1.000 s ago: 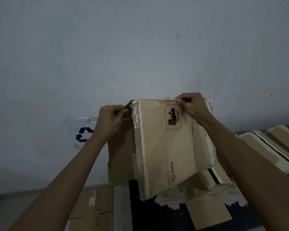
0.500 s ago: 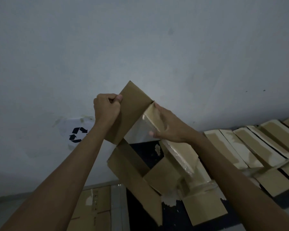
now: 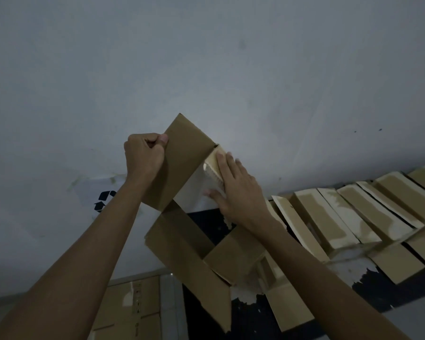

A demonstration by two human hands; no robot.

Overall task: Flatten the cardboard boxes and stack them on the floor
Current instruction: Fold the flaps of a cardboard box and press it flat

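Box (image 3: 182,165) was held open at centre frame, its flaps (image 3: 194,261) hanging below. Left hand (image 3: 144,155) gripped the upper panel's left edge, fingers curled around it. Right hand (image 3: 236,190) lay on the taped right side, fingers straight and spread. More boxes (image 3: 353,212) lay in a row at right; a recycling sign (image 3: 103,201) was on the wall (image 3: 206,57) at left.
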